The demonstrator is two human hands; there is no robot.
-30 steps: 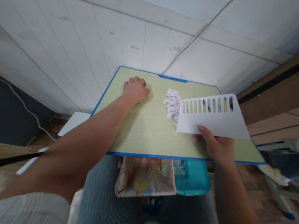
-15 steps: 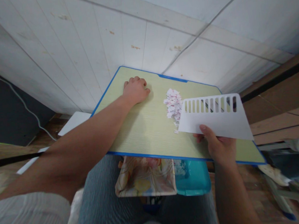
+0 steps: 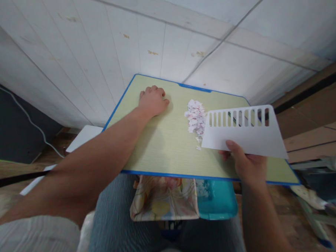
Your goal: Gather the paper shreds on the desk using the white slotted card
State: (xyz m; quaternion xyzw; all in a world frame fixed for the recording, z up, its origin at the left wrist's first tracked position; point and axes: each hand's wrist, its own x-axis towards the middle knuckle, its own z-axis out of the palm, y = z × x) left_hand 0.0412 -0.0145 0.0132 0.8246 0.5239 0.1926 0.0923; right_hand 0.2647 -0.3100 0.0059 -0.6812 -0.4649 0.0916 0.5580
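Note:
A white slotted plastic panel [image 3: 241, 139], with a row of slots along its far edge, is pinched between the thumb and fingers of my right hand [image 3: 249, 165]. It is held over the right side of a pale yellow-green table [image 3: 169, 148] edged in blue. Just left of the panel's end lies a small heap of torn paper scraps [image 3: 196, 117], white with pinkish marks. My left hand [image 3: 152, 100] rests on the far left of the tabletop, fingers bent and thumb apart, holding nothing. A gap of tabletop separates it from the scraps.
Below the table's near edge, over my lap, sit a patterned tray [image 3: 171, 207] and a turquoise container [image 3: 218, 203] with white bits inside. A white panelled wall [image 3: 142, 41] with a cable [image 3: 222, 42] rises behind the table. Wooden furniture [image 3: 318, 115] stands at the right.
The slotted panel and my right hand have shifted very slightly right in the picture, along with a slight shift of the whole view. My left hand stays resting on the table.

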